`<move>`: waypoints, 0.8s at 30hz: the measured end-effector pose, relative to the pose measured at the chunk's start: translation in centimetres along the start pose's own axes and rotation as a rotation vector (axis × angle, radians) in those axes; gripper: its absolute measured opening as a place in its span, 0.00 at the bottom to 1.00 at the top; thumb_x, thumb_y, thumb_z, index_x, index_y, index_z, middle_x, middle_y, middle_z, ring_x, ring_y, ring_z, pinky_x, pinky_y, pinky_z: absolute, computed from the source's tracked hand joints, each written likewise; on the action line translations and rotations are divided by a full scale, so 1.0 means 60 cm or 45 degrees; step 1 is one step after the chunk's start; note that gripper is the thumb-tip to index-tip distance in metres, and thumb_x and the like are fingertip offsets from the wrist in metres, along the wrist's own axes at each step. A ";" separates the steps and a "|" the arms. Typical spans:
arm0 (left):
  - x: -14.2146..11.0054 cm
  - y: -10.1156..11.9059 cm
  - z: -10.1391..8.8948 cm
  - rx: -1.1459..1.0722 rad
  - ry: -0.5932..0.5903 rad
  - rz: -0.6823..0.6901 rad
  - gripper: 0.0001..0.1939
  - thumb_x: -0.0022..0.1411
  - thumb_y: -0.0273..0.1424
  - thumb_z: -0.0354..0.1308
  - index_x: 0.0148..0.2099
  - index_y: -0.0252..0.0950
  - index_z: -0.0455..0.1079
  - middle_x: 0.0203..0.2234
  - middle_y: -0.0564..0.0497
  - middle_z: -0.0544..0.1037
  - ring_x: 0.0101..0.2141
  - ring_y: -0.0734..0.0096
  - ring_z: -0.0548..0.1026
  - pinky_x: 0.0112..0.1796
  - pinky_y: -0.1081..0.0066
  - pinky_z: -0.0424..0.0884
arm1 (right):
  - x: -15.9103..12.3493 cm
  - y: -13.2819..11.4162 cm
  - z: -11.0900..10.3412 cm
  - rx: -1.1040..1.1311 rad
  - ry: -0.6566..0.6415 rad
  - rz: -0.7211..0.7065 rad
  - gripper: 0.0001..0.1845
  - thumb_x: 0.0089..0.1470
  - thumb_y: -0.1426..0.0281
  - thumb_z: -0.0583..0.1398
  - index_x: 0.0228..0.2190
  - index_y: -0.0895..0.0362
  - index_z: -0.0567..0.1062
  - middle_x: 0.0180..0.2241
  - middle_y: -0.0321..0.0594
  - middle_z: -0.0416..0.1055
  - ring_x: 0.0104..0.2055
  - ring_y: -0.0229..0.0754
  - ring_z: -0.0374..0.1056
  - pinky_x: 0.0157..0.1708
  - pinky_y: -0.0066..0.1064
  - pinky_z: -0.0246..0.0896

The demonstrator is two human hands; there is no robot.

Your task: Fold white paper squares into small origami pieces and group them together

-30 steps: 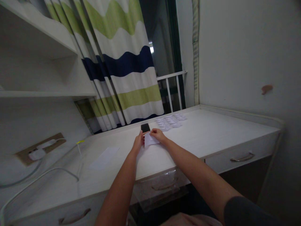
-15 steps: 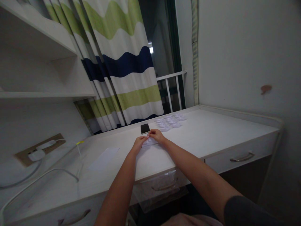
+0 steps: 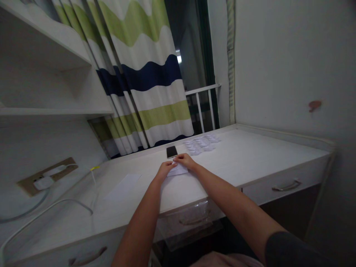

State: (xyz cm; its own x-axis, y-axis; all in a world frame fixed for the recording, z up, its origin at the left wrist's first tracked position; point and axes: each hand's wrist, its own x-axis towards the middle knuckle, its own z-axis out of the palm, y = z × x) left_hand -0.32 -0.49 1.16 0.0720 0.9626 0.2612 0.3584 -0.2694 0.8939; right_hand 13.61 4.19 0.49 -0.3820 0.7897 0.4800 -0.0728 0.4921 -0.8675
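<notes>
A small folded sheet of white paper (image 3: pixel 178 170) rests on the desk with its near edge toward me. My left hand (image 3: pixel 166 168) pinches its upper left side, fingers closed. At the top of the paper, the fingers of my right hand (image 3: pixel 185 160) are also closed on it, close to the left fingertips. Part of the fold is hidden under the fingers. Just beyond my hands lies a dark phone (image 3: pixel 171 151). Several folded white paper pieces (image 3: pixel 200 144) stand in rows behind and to the right of my right hand.
Flat white paper (image 3: pixel 123 187) lies on the desk (image 3: pixel 236 159) to the left. A white cable (image 3: pixel 69 200) crosses the left end near a wall socket (image 3: pixel 47 177). A clear plastic bag (image 3: pixel 183 226) hangs at the front drawer. A striped curtain (image 3: pixel 155 74) hangs behind.
The folded paper shows more of its front face below my fingers, and its near edge sits a little closer to me. My right hand has shifted very slightly.
</notes>
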 end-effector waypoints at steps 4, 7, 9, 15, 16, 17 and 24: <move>-0.002 0.002 0.000 0.047 -0.018 -0.009 0.19 0.36 0.45 0.61 0.19 0.33 0.64 0.13 0.58 0.61 0.19 0.79 0.57 0.22 0.75 0.50 | 0.001 0.001 0.000 -0.094 0.010 -0.039 0.12 0.38 0.65 0.60 0.20 0.62 0.76 0.19 0.37 0.69 0.23 0.34 0.60 0.24 0.26 0.51; -0.002 0.001 0.000 0.064 -0.036 -0.039 0.20 0.36 0.47 0.60 0.19 0.32 0.65 0.13 0.58 0.61 0.18 0.79 0.57 0.22 0.75 0.49 | 0.002 0.001 0.000 -0.125 0.013 -0.052 0.11 0.39 0.66 0.59 0.20 0.62 0.76 0.19 0.37 0.70 0.23 0.34 0.61 0.25 0.26 0.52; -0.002 0.000 0.000 0.087 -0.026 -0.054 0.21 0.36 0.47 0.60 0.19 0.32 0.64 0.12 0.58 0.61 0.18 0.79 0.56 0.21 0.74 0.48 | 0.001 0.000 0.000 -0.139 0.022 -0.054 0.11 0.40 0.66 0.59 0.21 0.62 0.76 0.19 0.38 0.70 0.24 0.35 0.61 0.26 0.26 0.53; -0.005 0.002 -0.001 0.079 -0.038 -0.078 0.21 0.36 0.48 0.60 0.19 0.33 0.64 0.12 0.57 0.61 0.17 0.79 0.56 0.21 0.74 0.47 | -0.002 -0.002 0.001 -0.135 0.029 -0.003 0.12 0.39 0.65 0.60 0.21 0.62 0.76 0.18 0.37 0.70 0.22 0.34 0.60 0.24 0.25 0.52; -0.005 0.002 -0.001 0.079 -0.038 -0.075 0.21 0.36 0.47 0.60 0.18 0.33 0.64 0.12 0.57 0.61 0.17 0.79 0.56 0.21 0.74 0.47 | -0.002 -0.001 0.001 -0.136 0.026 0.010 0.12 0.39 0.65 0.60 0.20 0.62 0.76 0.18 0.37 0.69 0.22 0.34 0.60 0.23 0.25 0.51; -0.004 0.002 -0.001 0.078 -0.038 -0.073 0.21 0.36 0.47 0.60 0.18 0.33 0.64 0.12 0.57 0.62 0.17 0.79 0.57 0.20 0.74 0.47 | -0.001 -0.001 0.001 -0.138 0.022 0.017 0.12 0.39 0.65 0.60 0.20 0.62 0.76 0.17 0.36 0.69 0.21 0.33 0.59 0.23 0.25 0.51; 0.002 -0.006 -0.002 -0.028 -0.093 -0.100 0.21 0.36 0.47 0.61 0.21 0.32 0.67 0.13 0.55 0.66 0.17 0.77 0.61 0.19 0.75 0.49 | 0.000 0.000 0.001 -0.157 -0.001 -0.013 0.11 0.40 0.66 0.60 0.19 0.63 0.75 0.16 0.35 0.67 0.20 0.32 0.56 0.22 0.25 0.48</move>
State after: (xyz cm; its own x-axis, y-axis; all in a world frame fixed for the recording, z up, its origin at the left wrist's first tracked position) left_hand -0.56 -0.30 0.88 0.1122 0.9801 0.1635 0.3450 -0.1927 0.9186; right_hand 13.55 4.19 0.50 -0.3828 0.7839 0.4888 0.0368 0.5416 -0.8398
